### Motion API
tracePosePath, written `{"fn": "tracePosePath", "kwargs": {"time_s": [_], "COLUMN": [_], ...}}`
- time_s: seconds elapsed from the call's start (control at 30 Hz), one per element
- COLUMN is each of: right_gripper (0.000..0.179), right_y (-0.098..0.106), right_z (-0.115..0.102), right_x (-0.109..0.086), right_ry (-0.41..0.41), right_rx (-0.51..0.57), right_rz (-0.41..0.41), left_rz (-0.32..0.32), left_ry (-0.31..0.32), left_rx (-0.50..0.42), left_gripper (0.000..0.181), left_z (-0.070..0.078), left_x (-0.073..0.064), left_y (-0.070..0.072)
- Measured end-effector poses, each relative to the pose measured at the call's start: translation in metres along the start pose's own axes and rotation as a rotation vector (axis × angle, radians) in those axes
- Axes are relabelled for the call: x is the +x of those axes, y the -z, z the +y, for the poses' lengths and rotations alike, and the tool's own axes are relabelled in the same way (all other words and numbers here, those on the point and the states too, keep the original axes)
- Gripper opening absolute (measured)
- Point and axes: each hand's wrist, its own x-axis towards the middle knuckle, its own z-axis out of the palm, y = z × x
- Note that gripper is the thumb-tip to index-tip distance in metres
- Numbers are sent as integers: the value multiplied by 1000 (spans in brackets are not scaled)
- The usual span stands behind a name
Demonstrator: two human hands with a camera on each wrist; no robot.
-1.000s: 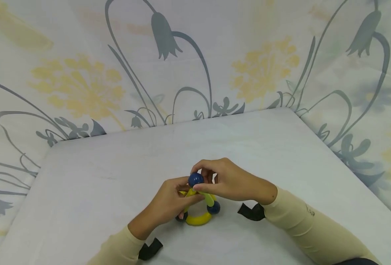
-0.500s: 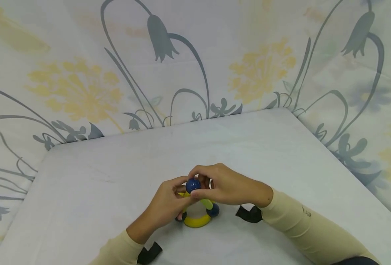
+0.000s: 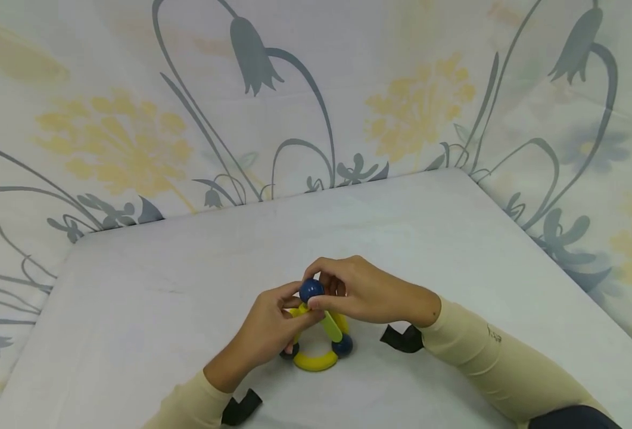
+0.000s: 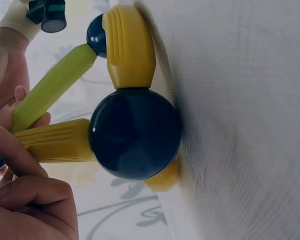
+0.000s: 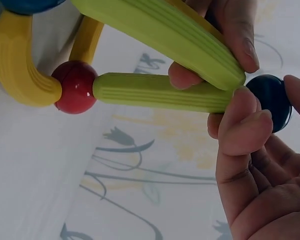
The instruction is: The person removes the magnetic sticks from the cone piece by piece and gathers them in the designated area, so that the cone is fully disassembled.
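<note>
A frame of magnetic rods and balls stands on the white table. Its base is curved yellow rods joined by blue balls and a red ball. Two green rods and a straight yellow rod lean together towards the top. Around their upper ends my left hand holds the rods between thumb and fingers. The right hand pinches a blue ball right at the rod tips. In the right wrist view this ball overlaps the rods' ends.
Black bent pieces sit by each wrist, one at the right forearm and one at the left. The white tabletop runs back to a floral fabric wall, with more fabric along both sides.
The right hand dips slightly with the blue ball, then rises again. More of a green rod shows below it now. The frame's base has shifted slightly towards me; both grips stay.
</note>
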Motion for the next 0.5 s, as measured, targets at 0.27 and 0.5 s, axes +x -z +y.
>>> {"fn": "tracePosePath", "kwargs": {"time_s": [0.27, 0.5], "right_gripper": [27, 31], "right_y": [12, 25], "right_z": [-5, 8], "right_x": [-4, 0], "right_ry": [15, -27], "right_rx": [10, -92], "right_rz": [130, 277], "left_rz": [24, 40], "left_ry": [19, 46], "left_rx": [35, 54], "left_gripper": [42, 44], "left_z": [4, 4], "left_x": [2, 0], "left_y": [-1, -2]}}
